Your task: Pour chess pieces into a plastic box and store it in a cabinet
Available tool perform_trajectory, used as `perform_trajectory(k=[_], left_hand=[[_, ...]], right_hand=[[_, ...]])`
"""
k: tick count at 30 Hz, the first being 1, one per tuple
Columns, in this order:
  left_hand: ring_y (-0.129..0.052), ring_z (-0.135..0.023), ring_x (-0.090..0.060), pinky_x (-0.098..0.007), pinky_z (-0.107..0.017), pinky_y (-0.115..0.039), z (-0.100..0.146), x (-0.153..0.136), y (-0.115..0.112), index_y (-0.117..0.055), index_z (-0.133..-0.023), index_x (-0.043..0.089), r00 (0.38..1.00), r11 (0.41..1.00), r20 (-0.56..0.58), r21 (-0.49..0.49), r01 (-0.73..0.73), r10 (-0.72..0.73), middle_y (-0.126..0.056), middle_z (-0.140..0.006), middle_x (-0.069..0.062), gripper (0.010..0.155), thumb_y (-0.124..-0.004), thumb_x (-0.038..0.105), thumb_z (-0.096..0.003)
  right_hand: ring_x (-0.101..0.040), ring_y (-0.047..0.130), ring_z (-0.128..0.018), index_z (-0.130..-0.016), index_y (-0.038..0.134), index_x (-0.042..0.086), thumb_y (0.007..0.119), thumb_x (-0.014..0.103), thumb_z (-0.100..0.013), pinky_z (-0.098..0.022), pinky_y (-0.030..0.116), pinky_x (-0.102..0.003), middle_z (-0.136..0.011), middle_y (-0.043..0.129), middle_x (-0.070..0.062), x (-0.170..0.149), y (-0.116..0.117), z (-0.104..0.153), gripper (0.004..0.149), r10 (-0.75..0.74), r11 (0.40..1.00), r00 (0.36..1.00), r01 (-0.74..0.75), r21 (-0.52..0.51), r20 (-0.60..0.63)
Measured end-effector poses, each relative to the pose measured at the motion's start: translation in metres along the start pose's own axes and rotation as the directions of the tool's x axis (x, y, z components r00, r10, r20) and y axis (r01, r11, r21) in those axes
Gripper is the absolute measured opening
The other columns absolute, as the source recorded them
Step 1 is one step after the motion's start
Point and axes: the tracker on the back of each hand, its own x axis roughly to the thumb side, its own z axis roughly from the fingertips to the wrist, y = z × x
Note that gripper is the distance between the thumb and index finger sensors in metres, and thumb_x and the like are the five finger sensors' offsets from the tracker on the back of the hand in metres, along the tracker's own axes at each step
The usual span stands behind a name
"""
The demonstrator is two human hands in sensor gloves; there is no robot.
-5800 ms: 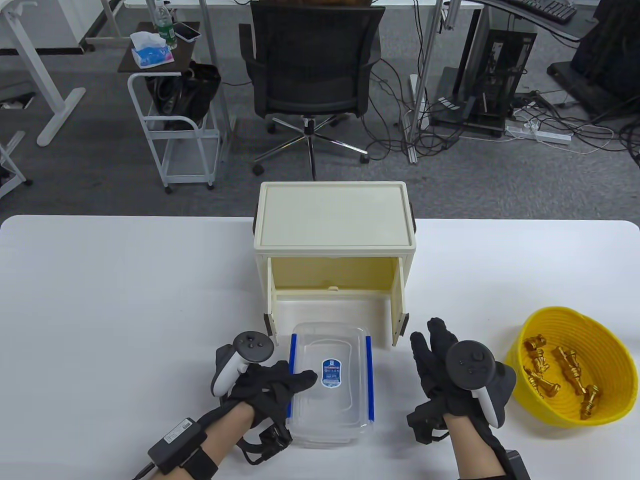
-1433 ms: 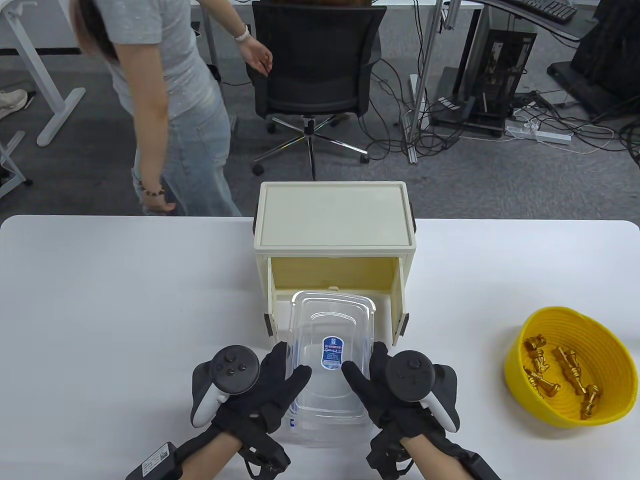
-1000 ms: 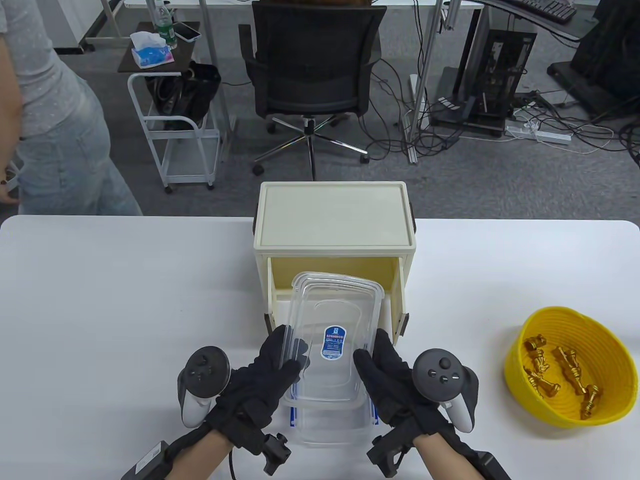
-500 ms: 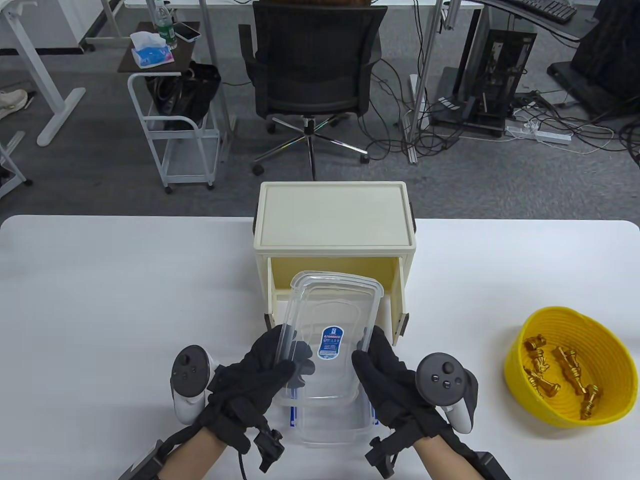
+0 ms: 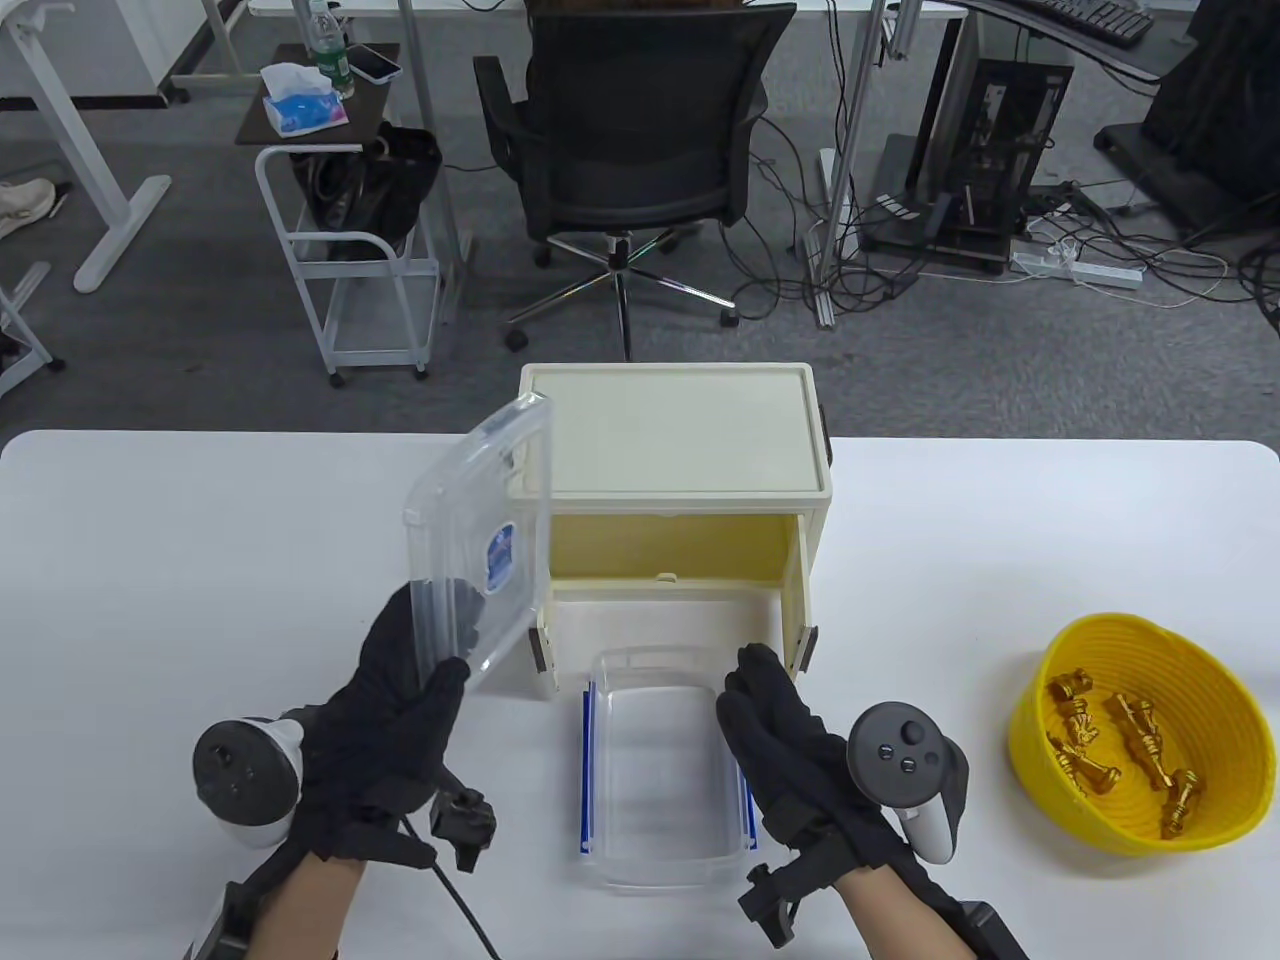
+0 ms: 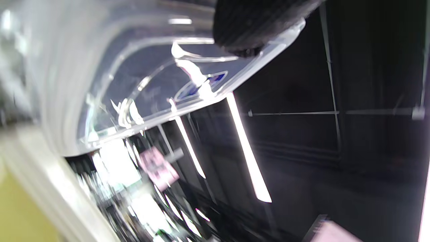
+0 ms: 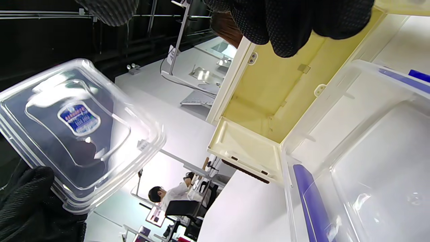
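Gold chess pieces (image 5: 1120, 750) lie in yellow bowl (image 5: 1225, 690); plastic box (image 5: 660, 770) empty.

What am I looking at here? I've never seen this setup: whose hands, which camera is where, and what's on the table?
A person wears black sensor gloves with trackers strapped on. One camera looks down at the white table; one sits on each wrist. The left hand holds the clear lid lifted and tilted; the left wrist view shows it blurred. The right hand rests by the open plastic box, holding nothing. Behind stands a cream cabinet, doors open. At right, a yellow bowl holds gold chess pieces.
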Motion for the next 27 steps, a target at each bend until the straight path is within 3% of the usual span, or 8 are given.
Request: perform_trajectory(k=[1,3,5,7,12,18,20,27], left_hand=[[-0.073,-0.101,-0.040,-0.051,-0.071,-0.074,0.000,0.000,0.007,-0.038,-0.110,0.014,0.992,0.991,0.007,0.025,0.130,-0.130,-0.060,-0.113,-0.016,0.062,-0.072,0.018,-0.0572],[-0.073,-0.101,-0.040,-0.051,-0.072,-0.075,0.000,-0.003,0.019,-0.038,-0.110,0.014,0.903,0.900,0.011,0.095,0.426,-0.429,-0.060,-0.113,-0.016,0.062,-0.071,0.018,-0.0573],[-0.074,-0.101,-0.039,-0.051,-0.072,-0.075,0.001,-0.011,0.026,-0.039,-0.110,0.015,0.750,0.744,0.001,0.126,0.656,-0.662,-0.060,-0.113,-0.015,0.062,-0.071,0.018,-0.0572],[-0.074,-0.101,-0.039,-0.050,-0.072,-0.075,0.000,-0.024,0.028,-0.039,-0.110,0.016,0.617,0.612,-0.043,0.094,0.785,-0.786,-0.061,-0.113,-0.014,0.061,-0.070,0.019,-0.0573],[-0.073,-0.101,-0.040,-0.051,-0.072,-0.075,0.005,-0.069,0.016,-0.039,-0.110,0.016,0.459,0.469,-0.118,-0.080,0.880,-0.881,-0.061,-0.113,-0.014,0.061,-0.070,0.018,-0.0571],[-0.075,-0.100,-0.038,-0.049,-0.071,-0.076,0.021,-0.123,-0.012,-0.040,-0.109,0.016,0.172,0.162,-0.001,-0.332,0.929,-0.985,-0.063,-0.113,-0.013,0.061,-0.071,0.019,-0.0564],[-0.075,-0.100,-0.038,-0.049,-0.071,-0.076,0.027,-0.137,-0.017,-0.040,-0.109,0.016,0.104,0.086,0.024,-0.393,0.915,-0.994,-0.063,-0.112,-0.012,0.061,-0.071,0.020,-0.0563],[-0.078,-0.099,-0.036,-0.047,-0.070,-0.078,0.048,-0.176,-0.024,-0.041,-0.109,0.017,-0.003,-0.066,0.109,-0.574,0.816,-0.994,-0.066,-0.112,-0.011,0.061,-0.071,0.020,-0.0555]], right_hand=[[-0.058,0.069,-0.085,-0.110,0.031,-0.011,0.053,0.052,-0.064,-0.061,0.068,-0.065,-0.101,0.055,-0.041,0.000,0.000,0.000,0.081,0.002,1.000,1.000,-0.002,-0.001,0.000],[-0.058,0.069,-0.085,-0.110,0.032,-0.011,0.053,0.052,-0.064,-0.061,0.069,-0.065,-0.101,0.055,-0.041,0.000,0.000,0.000,0.081,0.006,1.000,1.000,-0.006,-0.003,-0.002],[-0.058,0.069,-0.085,-0.110,0.032,-0.011,0.053,0.052,-0.064,-0.061,0.069,-0.065,-0.101,0.056,-0.041,-0.002,0.000,0.000,0.081,0.009,1.000,1.000,-0.009,-0.005,-0.007],[-0.058,0.069,-0.085,-0.110,0.032,-0.011,0.053,0.052,-0.064,-0.061,0.069,-0.065,-0.101,0.056,-0.041,-0.003,0.000,0.000,0.081,0.012,1.000,1.000,-0.012,-0.005,-0.014],[-0.058,0.069,-0.085,-0.110,0.033,-0.011,0.054,0.052,-0.064,-0.061,0.069,-0.065,-0.101,0.056,-0.041,-0.004,0.000,-0.001,0.080,0.019,1.000,1.000,-0.019,-0.003,-0.024],[-0.058,0.069,-0.085,-0.110,0.032,-0.011,0.054,0.051,-0.064,-0.061,0.069,-0.065,-0.101,0.056,-0.041,-0.005,0.000,-0.001,0.080,0.022,1.000,0.999,-0.022,0.004,-0.038],[-0.059,0.069,-0.085,-0.110,0.033,-0.011,0.054,0.051,-0.064,-0.061,0.069,-0.065,-0.101,0.056,-0.041,-0.006,0.001,-0.001,0.080,0.022,1.000,0.999,-0.022,0.008,-0.041],[-0.059,0.069,-0.085,-0.110,0.033,-0.011,0.054,0.051,-0.064,-0.061,0.069,-0.065,-0.101,0.056,-0.041,-0.007,0.003,-0.002,0.080,0.031,0.999,0.998,-0.030,0.025,-0.052]])
